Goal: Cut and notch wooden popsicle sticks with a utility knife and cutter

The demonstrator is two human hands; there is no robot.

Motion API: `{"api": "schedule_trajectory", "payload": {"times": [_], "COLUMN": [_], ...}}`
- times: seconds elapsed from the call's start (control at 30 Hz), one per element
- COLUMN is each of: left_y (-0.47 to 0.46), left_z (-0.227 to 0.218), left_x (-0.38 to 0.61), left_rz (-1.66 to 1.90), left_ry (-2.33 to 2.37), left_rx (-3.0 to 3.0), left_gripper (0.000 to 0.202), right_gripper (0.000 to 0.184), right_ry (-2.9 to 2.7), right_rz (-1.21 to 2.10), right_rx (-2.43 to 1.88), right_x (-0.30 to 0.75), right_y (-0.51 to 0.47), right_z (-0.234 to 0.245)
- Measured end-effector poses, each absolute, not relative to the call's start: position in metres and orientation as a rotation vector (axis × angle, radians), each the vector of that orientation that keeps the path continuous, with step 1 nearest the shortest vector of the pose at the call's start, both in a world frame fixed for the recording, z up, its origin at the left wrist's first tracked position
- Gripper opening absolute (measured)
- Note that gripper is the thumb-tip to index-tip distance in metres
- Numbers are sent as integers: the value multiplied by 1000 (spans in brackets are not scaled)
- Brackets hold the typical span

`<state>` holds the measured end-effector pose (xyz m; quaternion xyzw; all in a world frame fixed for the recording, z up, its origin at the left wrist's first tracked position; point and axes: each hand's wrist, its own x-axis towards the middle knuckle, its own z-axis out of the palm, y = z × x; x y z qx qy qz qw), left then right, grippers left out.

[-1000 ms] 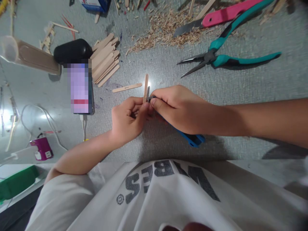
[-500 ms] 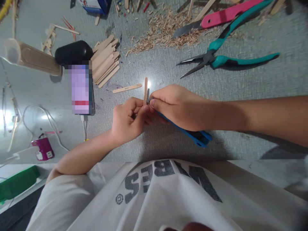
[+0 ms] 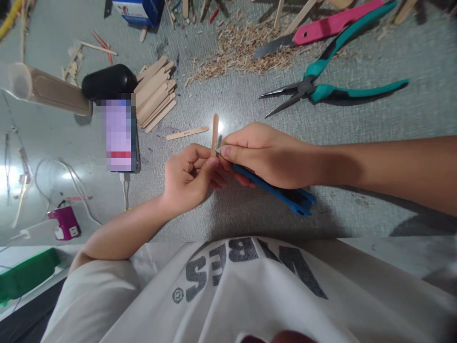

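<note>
My left hand (image 3: pixel 191 176) is closed, pinching the lower end of a wooden craft stick (image 3: pixel 214 131) between thumb and fingers. The stick stands nearly upright in view. In my closed right hand (image 3: pixel 264 155) is a blue-handled utility knife (image 3: pixel 282 190), its handle sticking out below the palm. A small part of the pale blade shows at my right thumb tip, close against the stick's right edge; whether it cuts in cannot be made out. Just beyond my left hand, another craft stick (image 3: pixel 187 133) with a small dark mark lies flat on the table.
A pile of craft sticks (image 3: pixel 155 95) lies by a phone (image 3: pixel 121 133) and a black case (image 3: pixel 109 81). Open needle-nose pliers (image 3: pixel 307 86) and a pink-handled knife (image 3: pixel 332 24) lie beyond my right hand, near wood shavings (image 3: pixel 235 47). A purple charger (image 3: pixel 66 223) is at left.
The blade has shifted slightly at the stick's edge and more of its pale tip shows. My right hand has turned a little. Both hands keep their grips.
</note>
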<state>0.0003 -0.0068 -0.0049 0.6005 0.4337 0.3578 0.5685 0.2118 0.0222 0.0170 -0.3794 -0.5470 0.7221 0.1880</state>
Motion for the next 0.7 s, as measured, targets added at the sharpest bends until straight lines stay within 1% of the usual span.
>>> {"api": "schedule_trajectory", "payload": {"times": [0.2,0.37,0.57,0.7], "left_y": [-7,-8,-10,-10], "left_z": [-5,-3,-5,-6], "left_x": [1,2,0,1], "left_rz": [833,849,833,884], "left_ry": [1013,1014,1107,1065], "left_rx": [1388,1366,1376,1376], "left_gripper": [43,40,42,40], "right_gripper": [50,54,55,55], "right_ry": [-1458,-1410,-1428,-1474], "right_rz": [2055,2043,2022,2027], "right_rx": [-1011,-984,-1047,-1088], "right_x": [213,213,212,211], "right_y": [22,21,21,22], "right_z": [16,17,18,19]}}
